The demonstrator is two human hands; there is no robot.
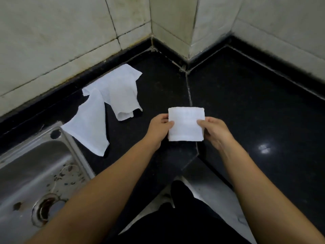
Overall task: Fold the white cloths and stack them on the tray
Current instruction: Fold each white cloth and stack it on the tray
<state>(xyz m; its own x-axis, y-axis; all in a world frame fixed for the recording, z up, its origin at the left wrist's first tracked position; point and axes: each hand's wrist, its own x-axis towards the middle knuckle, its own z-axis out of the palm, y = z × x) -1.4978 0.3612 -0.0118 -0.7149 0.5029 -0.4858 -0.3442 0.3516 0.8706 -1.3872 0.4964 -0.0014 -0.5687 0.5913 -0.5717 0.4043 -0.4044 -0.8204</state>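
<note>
Two hands hold one folded cloth [186, 124] just above the black bench [246, 103], near its inner corner where the two slabs meet. Left hand [159, 128] pinches the cloth's left edge, thumb on top; right hand [215, 132] pinches the right edge the same way. Both grips are closed on the cloth, neither released. The cloth is a small, thick square of several layers, edges roughly aligned. Two unfolded cloths [109, 104] lie crumpled toward the bench's back-left edge, one corner draped over the rim of the steel sink [35, 155]. No tray is in view. The cloth looks light, soft and limp, so the fold would likely spring open if held by one corner; holding opposite edges with the layers pinched together should keep it square. Dropping poses no breakage risk.
</note>
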